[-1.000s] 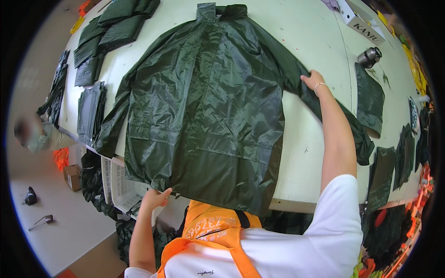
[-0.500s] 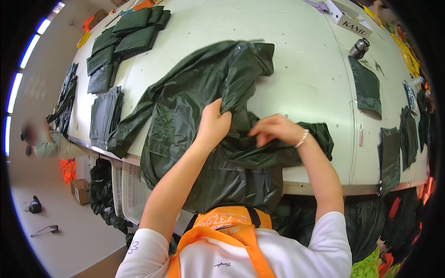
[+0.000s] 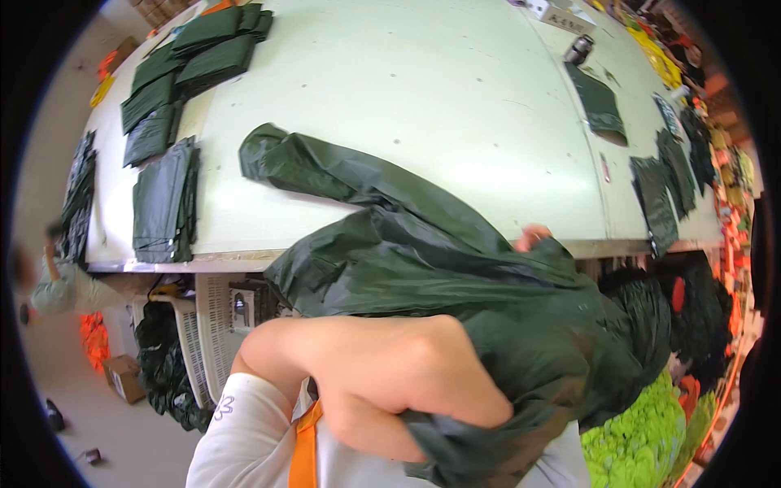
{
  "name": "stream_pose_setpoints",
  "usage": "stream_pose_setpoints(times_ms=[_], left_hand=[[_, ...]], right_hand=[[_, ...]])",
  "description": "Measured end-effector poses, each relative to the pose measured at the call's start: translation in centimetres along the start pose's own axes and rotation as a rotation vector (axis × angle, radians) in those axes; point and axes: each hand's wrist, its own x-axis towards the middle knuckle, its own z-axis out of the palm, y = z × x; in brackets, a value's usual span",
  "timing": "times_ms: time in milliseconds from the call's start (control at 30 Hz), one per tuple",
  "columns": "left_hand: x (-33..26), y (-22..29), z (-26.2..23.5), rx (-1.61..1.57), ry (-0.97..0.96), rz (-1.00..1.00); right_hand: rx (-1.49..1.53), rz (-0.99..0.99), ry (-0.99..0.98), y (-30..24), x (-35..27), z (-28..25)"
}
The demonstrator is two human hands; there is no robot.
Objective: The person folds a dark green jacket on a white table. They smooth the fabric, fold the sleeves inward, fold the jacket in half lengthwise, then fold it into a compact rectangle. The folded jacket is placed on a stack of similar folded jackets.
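Note:
A dark green rain jacket point(image 3: 390, 268) of thin, shiny fabric is lifted in front of me, bunched and creased. One sleeve point(image 3: 317, 167) stretches out over the table to the far left. My left hand point(image 3: 415, 378) is raised close to me, its fingers closed round a gathered part of the jacket. Farther off on the right, the fingertips of my right hand point(image 3: 533, 236) show curled over the fabric at the table edge. Jacket cloth covers the rest of that hand and its forearm.
Folded dark green garments lie in stacks point(image 3: 215, 65) point(image 3: 165, 199) on the left of the white table point(image 3: 455, 89). More dark pieces point(image 3: 598, 102), a flask point(image 3: 578, 50) and a white box point(image 3: 561, 14) are at the right. White crates point(image 3: 213, 325) stand below; a person point(image 3: 61, 281) is far left.
The jacket has been pulled off the table toward me and raised, and its sleeve has swung left. My left hand has come nearer; my right hand has slipped mostly behind the fabric.

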Motion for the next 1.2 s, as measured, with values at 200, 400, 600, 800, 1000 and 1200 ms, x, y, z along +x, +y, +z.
stream_pose_setpoints(times_ms=[200, 400, 600, 800, 1000, 1200], left_hand=[[-0.1, 1.2, 2.0, 0.155, -0.151, 0.001], [-5.0, 0.8, 2.2, 0.724, 0.229, -0.243], [-14.7, 2.2, 3.4, 0.722, 0.836, -0.724], [-25.7, -2.9, 5.8, 0.209, 1.885, -0.627], [-27.6, -6.7, -1.3, 1.38, 1.463, -1.196], [-32.0, -10.8, -14.8, 1.697, 1.027, -1.603]], right_hand=[[-0.193, -0.058, 0.295, -2.5, -22.3, -14.4], [-0.519, -0.367, 0.561, -16.4, -30.3, -16.8], [-0.693, -0.823, 0.225, -31.0, -13.1, -2.2], [-0.495, -1.352, -0.346, -36.4, 6.1, 28.8], [-1.147, -1.242, -0.266, -19.2, 20.1, 33.5], [-1.545, -0.665, 0.064, -14.6, 25.0, 20.1]])
